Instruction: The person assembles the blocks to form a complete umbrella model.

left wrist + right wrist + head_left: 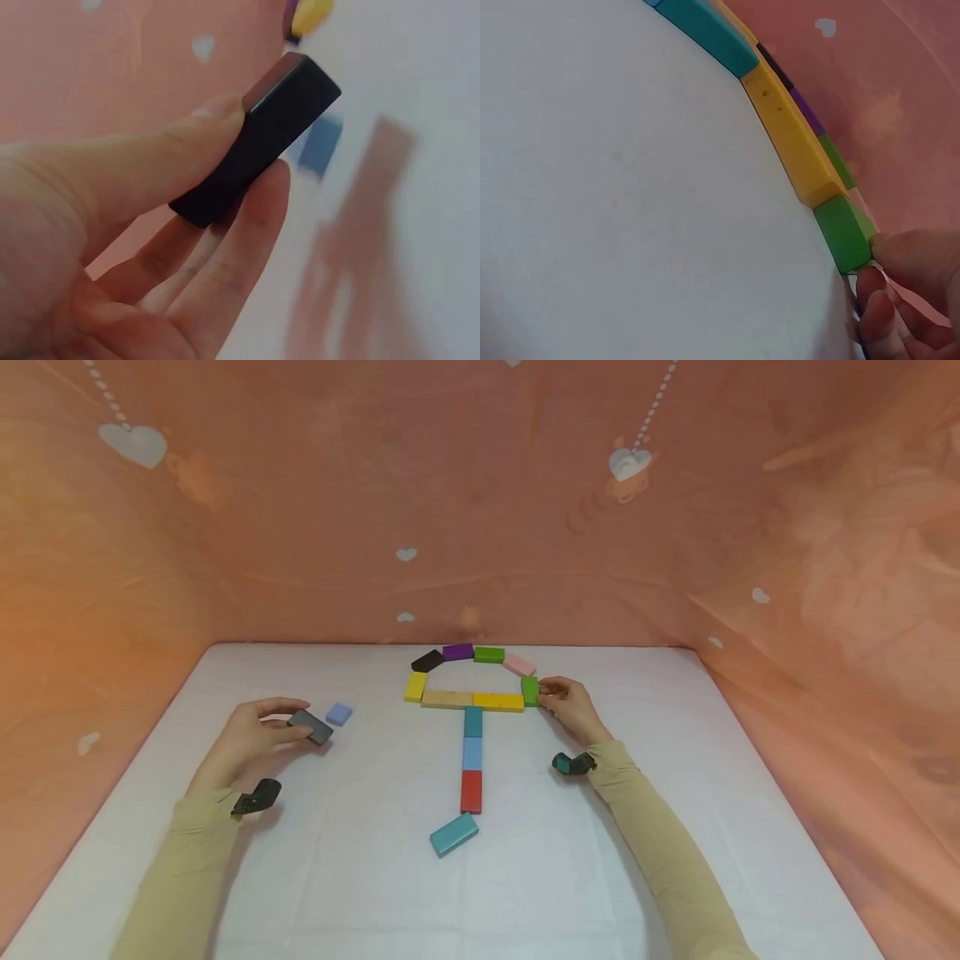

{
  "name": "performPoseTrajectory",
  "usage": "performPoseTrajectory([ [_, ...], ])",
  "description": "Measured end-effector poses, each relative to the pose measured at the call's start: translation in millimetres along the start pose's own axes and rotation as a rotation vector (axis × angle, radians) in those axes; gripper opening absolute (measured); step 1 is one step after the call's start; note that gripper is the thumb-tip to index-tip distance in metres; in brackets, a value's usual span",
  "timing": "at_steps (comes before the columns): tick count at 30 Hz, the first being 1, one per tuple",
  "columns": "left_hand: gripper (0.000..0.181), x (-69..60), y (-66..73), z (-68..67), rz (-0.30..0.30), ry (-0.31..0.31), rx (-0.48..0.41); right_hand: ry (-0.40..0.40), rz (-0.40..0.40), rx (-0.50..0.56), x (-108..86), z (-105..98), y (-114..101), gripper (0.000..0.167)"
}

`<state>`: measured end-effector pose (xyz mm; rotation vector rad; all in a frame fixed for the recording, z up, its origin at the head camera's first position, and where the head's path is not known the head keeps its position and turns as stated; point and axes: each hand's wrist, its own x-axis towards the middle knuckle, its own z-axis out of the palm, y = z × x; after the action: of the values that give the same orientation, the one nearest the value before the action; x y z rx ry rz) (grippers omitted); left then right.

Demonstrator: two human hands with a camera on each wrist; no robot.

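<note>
My left hand (251, 735) grips a dark grey block (311, 727) between thumb and fingers, raised above the white table at the left. In the left wrist view the block (259, 142) tilts upward and casts a shadow. A small blue block (339, 714) lies just beyond it. My right hand (572, 706) touches the outer side of a green block (530, 691) with its fingertips; in the right wrist view the thumb meets the corner of that block (844, 234). This block stands at the right end of an arch of blocks, against a yellow block (498, 702).
The arch continues through pink (519, 665), green (489, 655), purple (457, 652), black (427, 661) and yellow (416, 687) blocks, with a beige one (447, 699) at its base. Below run teal (473, 722), blue (472, 753) and red (471, 792) blocks; another teal block (453, 835) lies askew.
</note>
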<state>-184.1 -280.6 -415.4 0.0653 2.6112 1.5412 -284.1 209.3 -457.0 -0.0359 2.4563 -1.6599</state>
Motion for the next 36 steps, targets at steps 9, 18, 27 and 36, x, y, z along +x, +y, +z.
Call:
performPoseTrajectory([
  [9, 0.052, -11.0, 21.9, 38.3, 0.034, -0.224, -0.101, 0.010, -0.013, -0.013, -1.9, 0, 0, 0.034],
  [18, 0.048, -15.2, 29.4, 63.1, 0.088, -0.339, -0.126, 0.000, -0.014, -0.007, -2.8, 0, 1, 0.034],
  [27, 0.047, -23.2, 31.4, 82.0, 0.092, -0.455, -0.140, 0.001, 0.006, 0.003, -0.1, 0, -1, 0.033],
  [36, 0.040, -29.5, 29.7, 103.8, 0.018, -0.548, -0.197, 0.004, 0.007, 0.000, 0.0, 1, 1, 0.034],
])
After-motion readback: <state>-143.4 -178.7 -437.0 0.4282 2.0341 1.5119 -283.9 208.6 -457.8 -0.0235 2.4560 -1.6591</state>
